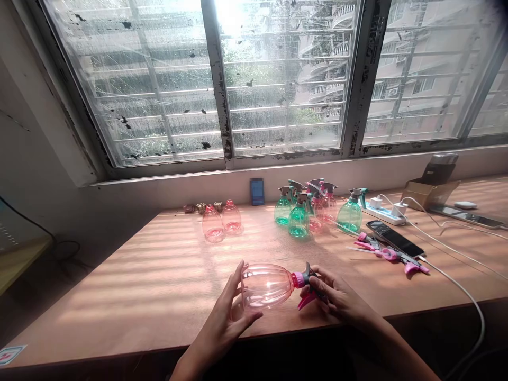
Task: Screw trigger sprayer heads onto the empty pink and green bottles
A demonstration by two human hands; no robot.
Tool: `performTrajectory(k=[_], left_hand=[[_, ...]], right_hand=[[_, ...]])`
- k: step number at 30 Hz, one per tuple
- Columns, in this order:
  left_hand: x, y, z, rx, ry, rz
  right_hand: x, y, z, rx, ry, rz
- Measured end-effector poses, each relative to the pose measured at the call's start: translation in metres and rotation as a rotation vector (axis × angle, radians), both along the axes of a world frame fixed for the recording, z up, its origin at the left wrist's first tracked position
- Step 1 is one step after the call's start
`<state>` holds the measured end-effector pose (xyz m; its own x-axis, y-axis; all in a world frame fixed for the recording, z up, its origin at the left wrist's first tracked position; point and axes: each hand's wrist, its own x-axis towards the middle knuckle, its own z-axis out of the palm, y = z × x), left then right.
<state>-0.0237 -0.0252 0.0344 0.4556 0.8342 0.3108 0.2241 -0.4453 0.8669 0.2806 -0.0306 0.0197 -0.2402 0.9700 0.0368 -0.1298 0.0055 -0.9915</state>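
Observation:
A clear pink spray bottle (266, 287) lies sideways between my hands, just above the table's near edge, its trigger head fitted at the neck and pointing right. My left hand (232, 304) is wrapped round the bottle's base, thumb below and fingers behind. Around the grey and pink trigger head, my right hand (331, 291) has its fingers closed. Farther back stand two headless pink bottles (213, 225). To the right of them is a group of green and pink spray bottles (298, 219) with heads on. Loose pink and grey trigger heads (389, 254) with tubes lie at the right.
A black phone (396, 239) on a white cable lies by the loose heads. Behind it are a power strip (383, 212) with chargers and a cardboard box (428, 193). A blue device (257, 191) leans on the wall below the window. Small blocks (201, 208) sit at the back left.

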Motion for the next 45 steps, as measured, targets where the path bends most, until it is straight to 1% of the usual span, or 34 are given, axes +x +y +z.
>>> performTrajectory(k=[3, 7, 9, 12, 14, 19, 22, 25, 28, 31, 34, 36, 41, 43, 45], left_hand=[[0.001, 0.001, -0.005, 0.01, -0.013, 0.005], [0.001, 0.0, -0.005, 0.029, 0.011, 0.015], [0.001, -0.001, -0.003, -0.023, -0.002, -0.015], [-0.001, -0.004, 0.001, -0.105, -0.059, -0.099], [-0.002, -0.006, 0.003, -0.105, -0.071, -0.128], [-0.004, -0.006, 0.003, -0.05, 0.001, -0.097], [-0.003, -0.006, 0.003, -0.065, -0.027, -0.129], [-0.001, -0.006, 0.004, 0.049, -0.023, -0.144], [0.001, -0.005, 0.003, 0.154, 0.037, -0.12], [0.002, -0.004, -0.001, 0.224, 0.08, -0.089], [0.003, -0.003, -0.004, 0.291, 0.11, -0.085], [0.004, -0.004, -0.005, 0.323, 0.137, -0.08], [0.007, -0.005, -0.005, 0.423, 0.266, -0.015], [0.007, -0.006, -0.004, 0.42, 0.313, -0.009], [0.006, -0.008, -0.002, 0.398, 0.35, -0.011]], right_hand=[[0.0, -0.001, 0.001, -0.033, -0.025, -0.015], [0.001, 0.001, -0.002, 0.031, -0.042, 0.002], [0.004, 0.003, -0.007, 0.048, -0.021, 0.002], [0.008, 0.004, -0.013, 0.084, -0.035, 0.011], [0.01, 0.004, -0.014, 0.11, -0.079, 0.031], [0.01, 0.0, -0.006, 0.136, -0.131, 0.031], [0.009, -0.002, 0.001, 0.138, -0.136, 0.013], [0.007, -0.001, 0.0, 0.137, -0.135, -0.001], [0.004, 0.002, -0.008, 0.105, -0.09, -0.04], [0.001, 0.005, -0.017, 0.008, -0.052, -0.094], [0.001, 0.006, -0.02, -0.078, -0.088, -0.105], [0.001, 0.006, -0.018, -0.07, -0.09, -0.114], [0.002, 0.004, -0.009, 0.033, -0.062, -0.103], [0.003, 0.003, -0.005, 0.052, -0.038, -0.099], [0.007, 0.001, 0.002, 0.079, -0.034, -0.126]])
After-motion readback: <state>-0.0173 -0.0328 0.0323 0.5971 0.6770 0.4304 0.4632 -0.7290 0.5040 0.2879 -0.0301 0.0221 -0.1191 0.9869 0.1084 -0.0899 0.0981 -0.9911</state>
